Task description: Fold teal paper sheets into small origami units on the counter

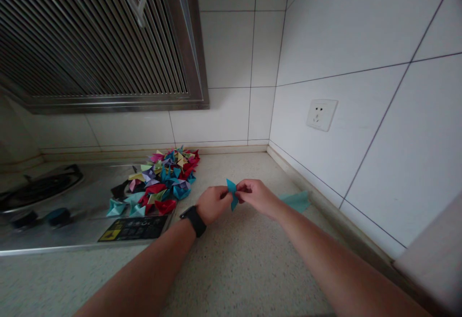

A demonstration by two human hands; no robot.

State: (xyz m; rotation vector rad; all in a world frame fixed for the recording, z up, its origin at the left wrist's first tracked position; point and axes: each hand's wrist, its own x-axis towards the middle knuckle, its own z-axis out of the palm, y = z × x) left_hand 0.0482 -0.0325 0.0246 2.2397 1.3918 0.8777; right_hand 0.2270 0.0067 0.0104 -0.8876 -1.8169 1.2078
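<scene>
Centrally, our left fingers point(224, 192) and right fingers point(245, 183) pinch a pointed, folded blue paper piece point(231, 187). Opposed grips presumably steady its folds.

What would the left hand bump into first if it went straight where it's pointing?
Beyond the blue folded paper it's holding, the left hand would probably bump the right hand, though depth is unclear.

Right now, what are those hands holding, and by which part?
The left hand and right hand pinch a folded blue paper near its middle.
</scene>
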